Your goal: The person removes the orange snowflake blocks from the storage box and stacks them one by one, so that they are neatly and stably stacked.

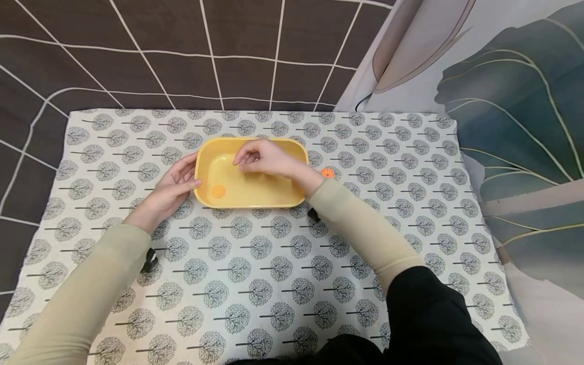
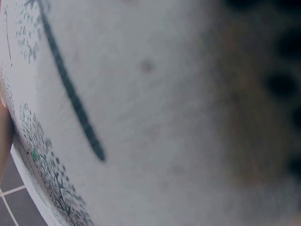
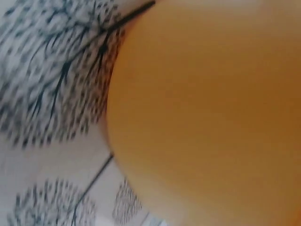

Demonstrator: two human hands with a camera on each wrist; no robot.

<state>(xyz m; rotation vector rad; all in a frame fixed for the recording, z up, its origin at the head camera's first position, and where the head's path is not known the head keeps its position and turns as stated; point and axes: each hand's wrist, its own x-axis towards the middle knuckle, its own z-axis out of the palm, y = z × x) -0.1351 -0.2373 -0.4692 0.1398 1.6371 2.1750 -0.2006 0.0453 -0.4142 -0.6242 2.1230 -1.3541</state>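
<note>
A yellow rectangular tub (image 1: 251, 204) with rounded corners stands on the patterned cloth. At its left end my left hand (image 1: 171, 188) grips the wall, thumb over the rim and fingers along the outside. My right hand (image 1: 264, 158) hovers over the inside of the tub, fingers loosely bent, and no object shows between the fingertips. In the tub's near left corner lies a small round orange piece (image 1: 218, 191). Close up, the right wrist view has the tub's yellow wall (image 3: 202, 113). The left wrist view holds mostly blurred cloth, with the left hand's grip out of sight.
Just right of the tub, a second small orange piece (image 1: 327, 173) with a scalloped edge lies on the cloth, near the right forearm. White cloth (image 1: 283, 284) printed with trees covers the table. Behind it hangs a dark gridded sheet (image 1: 182, 50); a leaf-patterned curtain (image 1: 524, 126) hangs at the right.
</note>
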